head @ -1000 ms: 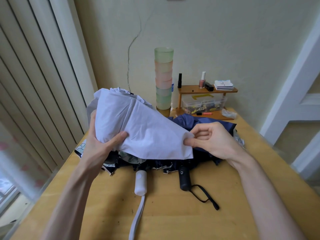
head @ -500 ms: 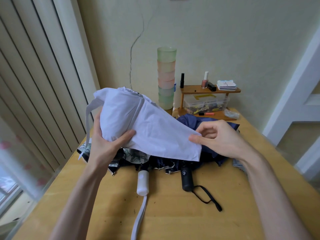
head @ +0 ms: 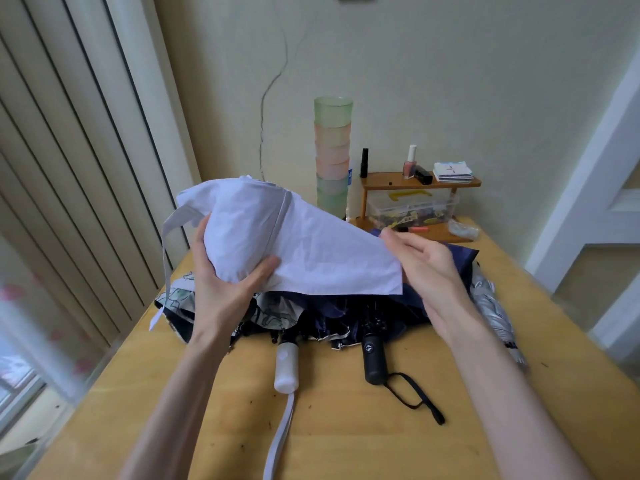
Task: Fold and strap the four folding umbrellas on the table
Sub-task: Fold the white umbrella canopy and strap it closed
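- A pale yellow-green wall [head: 450,81] is closing off the far side, with a thin dark crack [head: 268,109] running down it.
- Cream vertical panels [head: 69,168] are lining the left side.
- Daylight is coming in through a window [head: 20,341] low on the left, blurred.
- A white door frame [head: 595,202] is rising on the right.
- The yellowish wooden tabletop [head: 346,445] is showing dark specks.
- A small wooden shelf [head: 420,183] is standing at its far edge, near the wall, beside a stack of pastel cups [head: 333,157].

Bare forearms and hands — seen from above.
Left grip [head: 225,292] and right grip [head: 426,268] slender, long-fingered; both forearms uncovered to the frame's edge.
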Demonstrator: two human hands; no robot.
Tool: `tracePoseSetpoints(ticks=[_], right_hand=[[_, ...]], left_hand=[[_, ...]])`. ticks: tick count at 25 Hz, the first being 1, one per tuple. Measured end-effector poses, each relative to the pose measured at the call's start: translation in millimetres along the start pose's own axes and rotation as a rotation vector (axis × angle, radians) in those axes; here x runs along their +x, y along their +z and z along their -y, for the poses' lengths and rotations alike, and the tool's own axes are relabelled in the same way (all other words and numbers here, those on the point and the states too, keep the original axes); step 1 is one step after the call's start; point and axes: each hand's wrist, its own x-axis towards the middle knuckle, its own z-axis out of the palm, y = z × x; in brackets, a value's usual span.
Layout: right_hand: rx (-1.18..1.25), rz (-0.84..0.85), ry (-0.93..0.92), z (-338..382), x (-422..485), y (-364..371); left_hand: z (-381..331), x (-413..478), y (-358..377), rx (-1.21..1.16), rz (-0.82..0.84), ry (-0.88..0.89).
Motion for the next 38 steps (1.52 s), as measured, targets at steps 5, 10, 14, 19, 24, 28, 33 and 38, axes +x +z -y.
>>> tracePoseSetpoints(ticks=[5,10,14,19,24,28,33,38], right_hand=[[-0.093,-0.262,-0.221,-8,2,3],[-0.05,0.016,-0.216,0,4,-1],[-0.35,0.251,-0.299,-4,2,0],[-0.427,0.392,-0.231,-6,2,-5],[-0.38,0.367,-0.144,6,0,-30],[-0.225,0.166,-0.101,8,0,-21],[-0.057,0.144,-0.135,19,-3,-22],[0.063,0.405,-0.281,57,-16,-18]], left_hand=[[-1,-1,2,-0.036,-0.064,-0.031],[-5,4,-14,-0.017,0.027,0.009],[-14,2,-17,-0.001,0.145,0.048],[-17,4,-22,-0.004,0.191,0.052],[-17,6,-23,0.03,0.112,0.108],[-8,5,-14,0.026,0.05,0.021],[-4,4,-8,-0.023,0.002,-0.101],[-4,0,-3,-0.076,0.181,-0.214]])
